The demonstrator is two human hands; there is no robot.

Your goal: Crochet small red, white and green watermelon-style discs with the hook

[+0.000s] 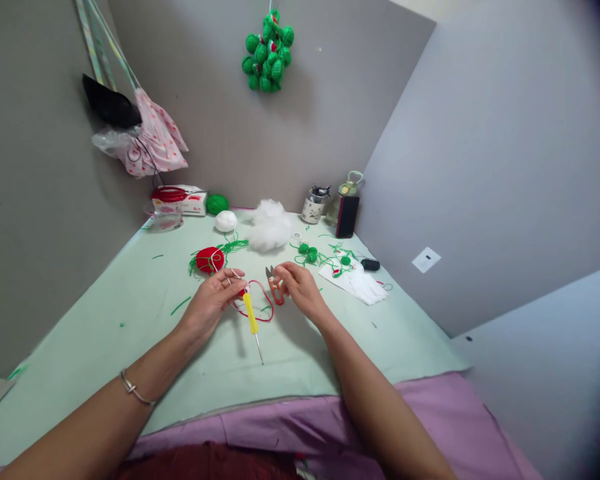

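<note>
Right up close, dark red clothing (205, 461) lines the bottom edge, and beyond it spreads the pale green tabletop (300, 370). Over it, the left hand (211, 298) is just this side of a red yarn ball (209, 260), while the right hand (300, 287) curls its fingers narrowly at orange-handled snips (275, 291), and I can't tell whether it grips them. Back on the left, thumb and fingers pinch where a yellow-handled hook (250, 313) juts from a tiny red-and-white yarn piece (243, 291).

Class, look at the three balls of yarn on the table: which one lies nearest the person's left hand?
The red ball of yarn, just beyond the left hand. The white ball and the green ball sit farther back on the table.
</note>
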